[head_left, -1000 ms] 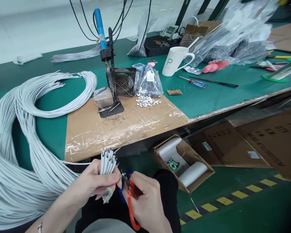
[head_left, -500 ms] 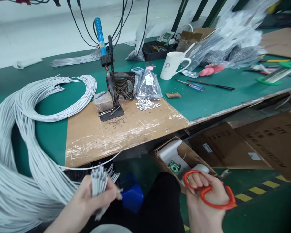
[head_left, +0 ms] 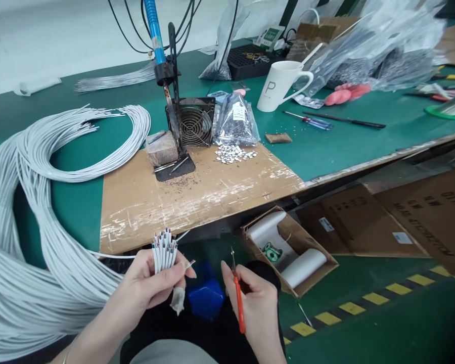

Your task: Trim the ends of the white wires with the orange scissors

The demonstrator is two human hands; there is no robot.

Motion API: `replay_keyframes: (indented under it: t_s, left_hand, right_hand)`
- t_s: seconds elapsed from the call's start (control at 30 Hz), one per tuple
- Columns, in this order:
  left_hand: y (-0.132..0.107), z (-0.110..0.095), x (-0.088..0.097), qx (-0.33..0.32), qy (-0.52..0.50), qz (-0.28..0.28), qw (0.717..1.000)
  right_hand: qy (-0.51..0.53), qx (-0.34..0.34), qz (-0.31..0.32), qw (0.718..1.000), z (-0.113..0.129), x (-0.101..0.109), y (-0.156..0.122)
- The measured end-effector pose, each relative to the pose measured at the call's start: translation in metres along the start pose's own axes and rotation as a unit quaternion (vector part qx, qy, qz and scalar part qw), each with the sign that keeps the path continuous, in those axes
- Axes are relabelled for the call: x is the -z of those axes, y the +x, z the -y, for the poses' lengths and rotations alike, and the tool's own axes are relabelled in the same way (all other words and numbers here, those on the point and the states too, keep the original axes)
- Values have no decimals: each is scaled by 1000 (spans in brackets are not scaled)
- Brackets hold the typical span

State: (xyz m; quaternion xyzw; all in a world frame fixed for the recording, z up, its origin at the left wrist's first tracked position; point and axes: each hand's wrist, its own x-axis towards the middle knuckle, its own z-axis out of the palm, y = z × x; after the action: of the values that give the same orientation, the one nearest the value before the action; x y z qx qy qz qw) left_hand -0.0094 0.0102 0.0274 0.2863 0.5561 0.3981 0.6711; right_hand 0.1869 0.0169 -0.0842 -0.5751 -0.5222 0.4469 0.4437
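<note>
My left hand (head_left: 147,285) is closed round a bundle of white cables (head_left: 164,253), whose cut ends point up and show small coloured cores. One cable end sticks out to the right past my thumb. A frayed greyish wad (head_left: 178,300) hangs below those fingers. To the right, my right hand (head_left: 256,298) grips orange-handled scissors (head_left: 238,301), seen edge-on with the narrow metal tip pointing up. The scissors and the bundle are apart. Large coils of white cable (head_left: 60,283) lie beside my left forearm.
A soldering iron (head_left: 157,40) stands in its holder by a small fan (head_left: 192,126) on a cardboard sheet (head_left: 200,202). Small metal pieces (head_left: 235,153) lie near a plastic bag (head_left: 235,121). A mug (head_left: 275,91) stands behind. Below the bench edge sits an open carton (head_left: 318,285).
My right hand has moved left towards the bundle, turning the scissors from loops facing me to edge-on, tip up. My left hand has risen slightly, and the view has shifted.
</note>
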Motion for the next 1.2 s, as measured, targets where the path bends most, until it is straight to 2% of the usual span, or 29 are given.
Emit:
replay_keyframes:
  t_s: [0.27, 0.37, 0.5, 0.67, 1.2]
  left_hand:
    - [-1, 5, 0, -22, 9, -14, 1000]
    - [-2, 7, 0, -23, 13, -23, 999]
    - [-3, 9, 1, -31, 22, -21, 999]
    - [-2, 15, 6, -37, 32, 15, 999]
    - [-1, 17, 8, -51, 52, 65, 995]
  right_hand:
    - [79, -19, 3, 997, 48, -6, -7]
    - [85, -21, 30, 996, 61, -6, -8]
    - [120, -6, 16, 993, 73, -10, -9]
    - [136, -6, 22, 990, 80, -16, -10]
    - [157, -4, 56, 986, 81, -15, -12]
